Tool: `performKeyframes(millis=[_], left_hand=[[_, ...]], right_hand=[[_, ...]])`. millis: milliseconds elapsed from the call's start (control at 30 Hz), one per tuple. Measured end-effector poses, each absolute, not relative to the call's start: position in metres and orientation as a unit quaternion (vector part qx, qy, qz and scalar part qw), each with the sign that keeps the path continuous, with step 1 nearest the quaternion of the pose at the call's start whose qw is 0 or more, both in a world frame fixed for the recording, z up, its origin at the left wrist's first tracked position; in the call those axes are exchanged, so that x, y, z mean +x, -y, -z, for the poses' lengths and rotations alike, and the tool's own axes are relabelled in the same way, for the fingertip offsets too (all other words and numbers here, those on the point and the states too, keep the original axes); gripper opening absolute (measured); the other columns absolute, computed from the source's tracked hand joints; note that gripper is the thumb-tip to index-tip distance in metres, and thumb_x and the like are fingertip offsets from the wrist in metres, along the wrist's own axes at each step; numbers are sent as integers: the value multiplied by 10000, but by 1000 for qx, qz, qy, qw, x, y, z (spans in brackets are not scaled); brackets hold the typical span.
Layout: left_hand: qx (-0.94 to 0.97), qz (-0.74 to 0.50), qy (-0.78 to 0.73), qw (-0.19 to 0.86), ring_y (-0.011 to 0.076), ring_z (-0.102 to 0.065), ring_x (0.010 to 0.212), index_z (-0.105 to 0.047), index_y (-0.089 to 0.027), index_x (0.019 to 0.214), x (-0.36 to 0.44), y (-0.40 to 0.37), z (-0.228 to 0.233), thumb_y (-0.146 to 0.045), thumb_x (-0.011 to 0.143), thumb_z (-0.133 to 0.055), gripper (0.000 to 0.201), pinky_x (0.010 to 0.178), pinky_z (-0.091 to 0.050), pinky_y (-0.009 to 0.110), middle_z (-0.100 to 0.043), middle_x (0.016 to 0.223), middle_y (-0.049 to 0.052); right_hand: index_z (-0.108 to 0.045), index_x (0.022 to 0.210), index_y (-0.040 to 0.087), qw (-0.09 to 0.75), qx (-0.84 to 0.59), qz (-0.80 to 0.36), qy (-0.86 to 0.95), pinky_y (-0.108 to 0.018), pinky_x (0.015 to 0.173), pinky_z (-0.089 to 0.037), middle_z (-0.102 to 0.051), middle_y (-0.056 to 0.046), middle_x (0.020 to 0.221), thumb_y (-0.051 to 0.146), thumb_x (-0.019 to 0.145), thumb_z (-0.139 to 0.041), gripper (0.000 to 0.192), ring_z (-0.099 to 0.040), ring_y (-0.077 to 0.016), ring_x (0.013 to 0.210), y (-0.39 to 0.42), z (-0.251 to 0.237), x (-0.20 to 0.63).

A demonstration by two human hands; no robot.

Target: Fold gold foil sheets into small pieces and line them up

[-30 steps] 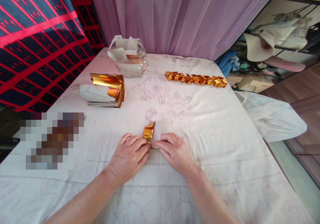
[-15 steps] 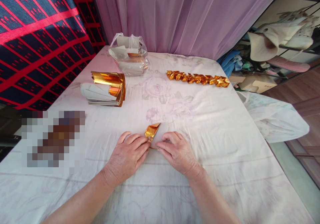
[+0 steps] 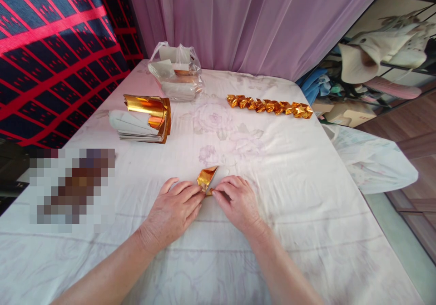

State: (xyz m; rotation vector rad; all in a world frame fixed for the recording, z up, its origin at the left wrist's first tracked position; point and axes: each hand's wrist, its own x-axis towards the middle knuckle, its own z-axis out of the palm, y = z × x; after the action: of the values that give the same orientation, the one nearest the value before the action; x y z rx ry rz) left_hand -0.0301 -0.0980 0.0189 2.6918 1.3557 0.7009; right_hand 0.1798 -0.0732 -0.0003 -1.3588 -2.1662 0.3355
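A partly folded sheet of gold foil paper (image 3: 206,176) lies on the tablecloth between my hands, its white underside showing at the right. My left hand (image 3: 175,207) rests palm down, its fingertips holding the paper's lower left edge against the table. With thumb and forefinger, my right hand (image 3: 238,200) pinches the lower right edge, where a sliver of gold is turned up. Both sets of fingertips partly cover the paper's lower part.
A stack of gold and white paper sheets (image 3: 143,118) stands at the left, before a clear plastic bag (image 3: 180,75) of paper. A row of folded gold pieces (image 3: 269,105) lies at the back right. The near left area is blurred by pixels. Shelves with hats (image 3: 361,57) stand beyond the right edge.
My right hand has moved slightly up and left, and its fingers have turned up the paper's lower right edge, showing gold. My left hand stays nearly in place.
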Motion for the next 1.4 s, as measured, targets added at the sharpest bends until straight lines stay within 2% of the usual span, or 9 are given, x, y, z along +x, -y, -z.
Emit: performKeyframes(millis=[800,1167,1400], left_hand=[[880,-207,-427,-8,217,-630,1044,-643,-239,1226,-30,100,-21,-216,960,-514,297,1044,-332,468,-736,1137,21],[886,-196,-420,-32,211,-609,1045,-652,-236,1156,-29,100,-23,-226,981,-473,251,1057,-309,450,-730,1084,11],[886,-193,-419,-42,211,-597,1068,-652,-232,1155,-28,101,-22,-213,959,-511,242,1068,-306,451,-715,1080,24]], right_hand=[[-677,754,245,260,-550,-121,784,-319,762,-399,-659,-13,841,268,890,-657,140,-611,-173,824,72,1,173],[-660,739,236,267,-554,-139,776,-324,767,-379,-652,-6,838,253,876,-682,140,-599,-176,836,72,1,172],[-660,735,241,261,-558,-122,778,-322,749,-380,-653,-1,833,269,874,-682,144,-610,-171,824,71,1,171]])
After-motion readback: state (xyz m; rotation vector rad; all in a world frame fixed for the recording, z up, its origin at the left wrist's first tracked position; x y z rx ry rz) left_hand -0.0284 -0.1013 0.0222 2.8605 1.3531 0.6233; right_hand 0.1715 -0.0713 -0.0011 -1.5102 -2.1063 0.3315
